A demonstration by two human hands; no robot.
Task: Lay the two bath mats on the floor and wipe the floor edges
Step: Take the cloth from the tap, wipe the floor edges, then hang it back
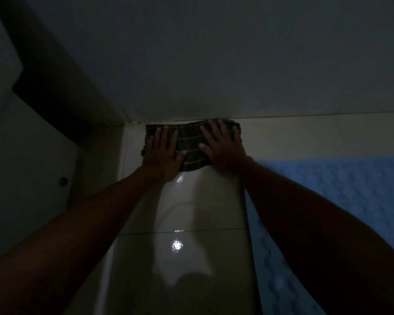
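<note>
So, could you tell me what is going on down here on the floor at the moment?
A person is wiping the floor edge. Both hands, the left hand and the right hand, press flat with fingers spread on a dark striped cloth lying on the pale tiled floor, pushed up against the foot of the wall. A blue bath mat already lies on the floor to the right. The room is dim, and only one mat is in view.

Wall blocks travel directly beyond the fingertips; dark frame closes the left corner; blue mat borders the right wrist; bare tile lies open behind both palms
</note>
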